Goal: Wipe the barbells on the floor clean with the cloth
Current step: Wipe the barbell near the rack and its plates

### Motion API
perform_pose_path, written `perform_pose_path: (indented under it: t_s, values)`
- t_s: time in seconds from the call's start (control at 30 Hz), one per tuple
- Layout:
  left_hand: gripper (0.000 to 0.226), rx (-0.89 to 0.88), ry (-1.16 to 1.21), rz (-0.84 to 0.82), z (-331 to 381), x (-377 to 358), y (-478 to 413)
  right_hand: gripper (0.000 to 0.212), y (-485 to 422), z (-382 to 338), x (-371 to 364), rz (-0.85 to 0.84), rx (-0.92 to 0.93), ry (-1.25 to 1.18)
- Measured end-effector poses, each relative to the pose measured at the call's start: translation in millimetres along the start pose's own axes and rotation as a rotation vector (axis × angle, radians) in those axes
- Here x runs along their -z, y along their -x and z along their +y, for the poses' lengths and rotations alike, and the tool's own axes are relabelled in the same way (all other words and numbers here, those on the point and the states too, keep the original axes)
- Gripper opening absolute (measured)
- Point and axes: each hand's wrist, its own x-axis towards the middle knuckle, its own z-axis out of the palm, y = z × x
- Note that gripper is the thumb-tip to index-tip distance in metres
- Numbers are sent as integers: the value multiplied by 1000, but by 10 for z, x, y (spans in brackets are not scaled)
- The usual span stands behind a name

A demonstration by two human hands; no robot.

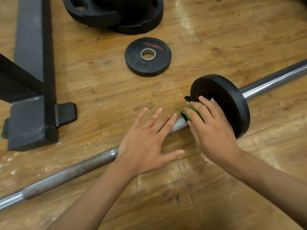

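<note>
While the right hand (211, 130) bends its fingers over a green and black cloth (191, 112) and holds it down on the barbell (66, 175), the left hand (146, 146) lies flat just beside it, palm down, fingers straight and spread, holding nothing. Both forearms reach in from the near edge over the wooden floor (216, 196). The left palm covers the bar where the knurled grey shaft runs out toward the near left; whether the palm presses on the metal or only hovers above it cannot be told. A short pale stretch of shaft shows between the left fingertips and the cloth. The cloth is bunched around the bar under the right fingers, a dark corner of it sticking out past the fingertips. Directly behind the gripped cloth, touching or nearly touching the right fingers, a black weight plate (224, 97) stands on edge on the bar, and beyond it the shiny sleeve runs away to the far right. Farther out from the grip, a small loose plate (147, 57) with a metal-lined hole lies flat on the floor. Well to the left of the hands stands a black steel frame (33, 80) with a rubber foot. Farthest off, a stack of large black plates (116, 14) lies flat.
</note>
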Motion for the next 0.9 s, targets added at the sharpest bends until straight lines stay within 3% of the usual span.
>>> perform_pose_path:
  t_s: [0.13, 0.3, 0.5, 0.6, 0.7, 0.8, 0.9]
  values:
    - [92, -11, 17, 9, -71, 12, -26, 42, -461, -64, 50, -98, -85, 47]
    - [93, -5, 52, 9, -98, 19, -30, 36, -63, -46, -28, 55, -54, -13]
    - [95, -1, 137, 10, -147, 35, -46, 39, -642, -145, 46, -83, -140, 113]
    - [93, -7, 146, 14, -168, 31, -30, 38, -296, -101, -20, 5, -104, -13]
    - [95, -2, 143, 8, -119, 25, -38, 56, -101, -79, -22, 6, -86, -68]
    - [95, 8, 140, -12, -133, 32, -42, 50, -289, -143, 11, -17, -141, -91]
    - [96, 15, 141, -41, -161, 71, -50, 47, -267, -92, 27, -18, -84, -75]
